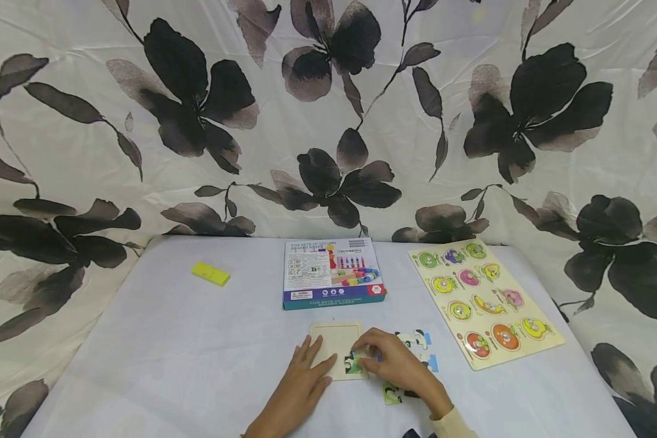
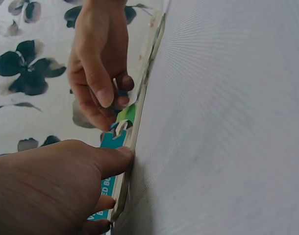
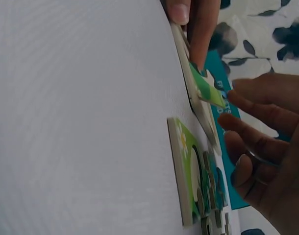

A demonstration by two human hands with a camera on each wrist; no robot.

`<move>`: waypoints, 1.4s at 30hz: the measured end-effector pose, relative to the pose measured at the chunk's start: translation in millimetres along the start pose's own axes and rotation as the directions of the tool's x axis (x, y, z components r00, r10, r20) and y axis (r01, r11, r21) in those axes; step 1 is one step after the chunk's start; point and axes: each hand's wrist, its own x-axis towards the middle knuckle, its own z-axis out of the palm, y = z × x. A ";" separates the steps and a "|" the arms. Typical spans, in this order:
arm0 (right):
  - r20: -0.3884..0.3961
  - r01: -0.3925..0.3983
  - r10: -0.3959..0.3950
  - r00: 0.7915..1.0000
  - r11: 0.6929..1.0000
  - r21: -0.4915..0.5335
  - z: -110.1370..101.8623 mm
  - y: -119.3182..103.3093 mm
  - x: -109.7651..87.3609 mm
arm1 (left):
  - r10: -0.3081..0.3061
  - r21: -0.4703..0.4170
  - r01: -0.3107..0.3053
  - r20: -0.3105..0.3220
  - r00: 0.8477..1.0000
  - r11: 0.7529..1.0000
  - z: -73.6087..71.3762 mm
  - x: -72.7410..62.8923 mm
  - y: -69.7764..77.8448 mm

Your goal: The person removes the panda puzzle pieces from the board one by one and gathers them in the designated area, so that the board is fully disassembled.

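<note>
In the head view a pale wooden puzzle tray (image 1: 334,334) lies on the cloth. My left hand (image 1: 301,383) rests on its left part, fingers spread and thumb pressing the surface. At the tray's lower right, my right hand (image 1: 389,359) pinches a green puzzle piece (image 1: 353,363) with black-and-white print. The right wrist view shows this piece (image 3: 204,88) tilted, its outer corner raised at the fingertips; the exact contact is hard to see. Loose panda-print puzzle pieces (image 1: 418,339) lie beside the right hand, partly hidden. One green piece (image 3: 186,166) lies closer to me.
Behind the tray lies a boxed beads set (image 1: 334,274). A fruit puzzle board (image 1: 471,292) is at the right, and a yellow block (image 1: 210,274) sits at the back left. A floral cloth (image 1: 328,121) hangs behind the white-covered table (image 1: 170,353).
</note>
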 end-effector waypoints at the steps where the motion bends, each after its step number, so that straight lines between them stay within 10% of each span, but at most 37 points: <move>1: 0.012 -0.010 0.010 1.000 1.000 0.010 -0.7 0.0 -0.4 | 0.000 0.000 0.000 -0.002 1.000 1.000 0.3 0.2 -0.2; 23: 0.084 0.022 -0.027 0.996 0.998 0.062 5.9 0.8 2.1 | 0.000 -0.024 0.000 0.005 1.000 1.000 1.3 0.7 -1.9; 42: -0.103 -0.072 0.090 0.991 0.983 0.167 -31.6 22.9 -26.1 | -0.005 -0.001 0.005 -0.023 1.000 1.000 2.3 -0.2 1.1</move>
